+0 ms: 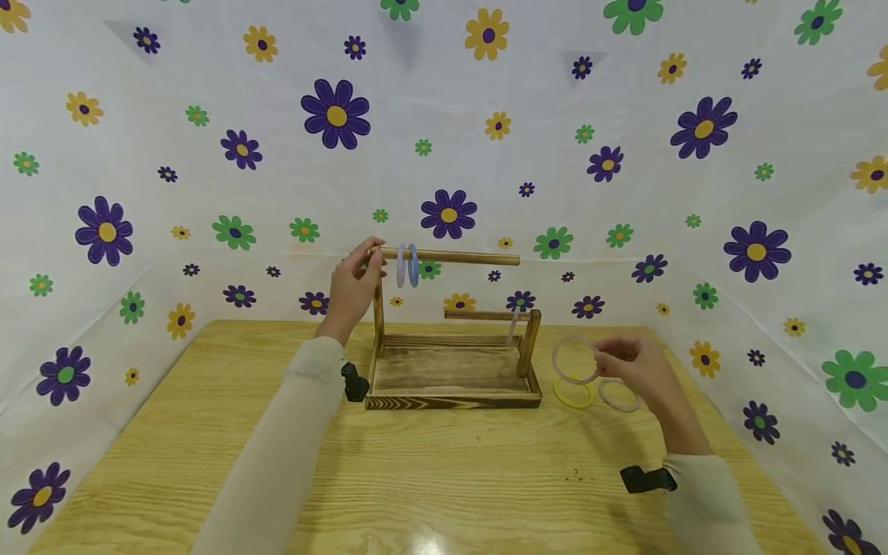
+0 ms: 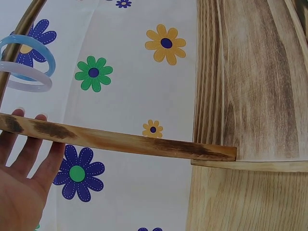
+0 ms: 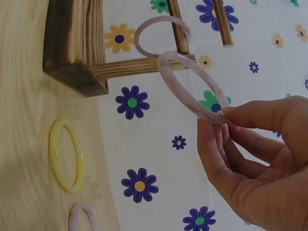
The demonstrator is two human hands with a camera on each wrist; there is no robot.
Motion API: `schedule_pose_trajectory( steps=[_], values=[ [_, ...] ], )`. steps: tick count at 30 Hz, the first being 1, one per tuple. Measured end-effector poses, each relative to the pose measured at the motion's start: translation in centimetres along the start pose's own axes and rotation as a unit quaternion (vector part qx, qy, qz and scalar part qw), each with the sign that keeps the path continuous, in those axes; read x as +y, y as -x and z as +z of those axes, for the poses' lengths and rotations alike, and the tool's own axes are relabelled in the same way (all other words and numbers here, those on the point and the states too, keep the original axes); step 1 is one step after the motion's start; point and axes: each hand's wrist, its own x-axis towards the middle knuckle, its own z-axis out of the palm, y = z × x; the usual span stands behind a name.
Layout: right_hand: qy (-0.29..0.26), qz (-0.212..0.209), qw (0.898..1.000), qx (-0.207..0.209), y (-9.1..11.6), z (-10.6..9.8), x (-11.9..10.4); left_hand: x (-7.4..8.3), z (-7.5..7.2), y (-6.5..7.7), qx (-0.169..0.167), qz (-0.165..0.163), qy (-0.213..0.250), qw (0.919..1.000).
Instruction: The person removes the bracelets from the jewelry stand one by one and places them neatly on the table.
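Observation:
My right hand [image 1: 634, 368] pinches a pale pinkish bangle [image 3: 179, 90] between thumb and fingertips, raised to the right of a wooden bangle stand [image 1: 451, 402]. At the stand's upper left, my left hand [image 1: 355, 289] grips the top of the tall post [image 2: 120, 140], its fingertips showing past the post's edge in the left wrist view. On the long upper rod [image 1: 479, 258], close to that hand, hang a lilac bangle [image 1: 400, 266] and a blue bangle [image 1: 413, 266]. Another pale pink bangle [image 3: 140, 41] hangs on the short lower rod [image 1: 479, 315].
A yellow bangle [image 1: 573, 404] and a pale bangle [image 1: 619, 408] lie on the wooden table [image 1: 430, 478] right of the stand. The stand's base is a shallow tray with low walls. White flower-print cloth [image 1: 444, 169] encloses the back and both sides.

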Motion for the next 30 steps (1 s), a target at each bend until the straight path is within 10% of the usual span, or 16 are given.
schedule_pose_trajectory(
  steps=[30],
  values=[
    [0.051, 0.086, 0.989, -0.108, 1.3, -2.6, 4.4, 0.1, 0.1, 0.2, 0.005, -0.014, -0.003, 0.9999]
  ],
)
